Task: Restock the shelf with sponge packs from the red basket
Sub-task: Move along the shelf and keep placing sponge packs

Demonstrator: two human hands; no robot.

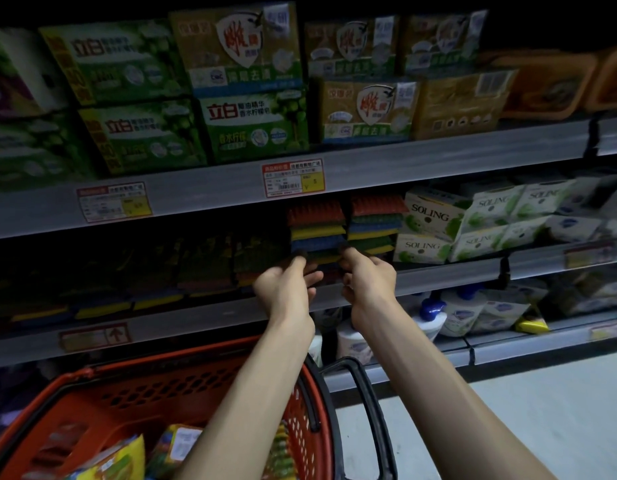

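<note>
A sponge pack [316, 233] with red, yellow and blue layers stands upright at the front of the middle shelf [449, 277]. My left hand [286, 289] grips its lower left corner and my right hand [367, 282] grips its lower right corner. A second, similar sponge pack [374, 221] stands right beside it. The red basket [196, 386] sits below my forearms, with several more sponge packs [113, 462] lying in it.
Dark rows of sponges [203, 268] fill the shelf to the left. White SOLING boxes [428, 226] stand to the right. Green and gold soap boxes [251, 129] line the shelf above. The basket's black handle [369, 410] hangs at its right side. Bottles [428, 317] occupy the lower shelf.
</note>
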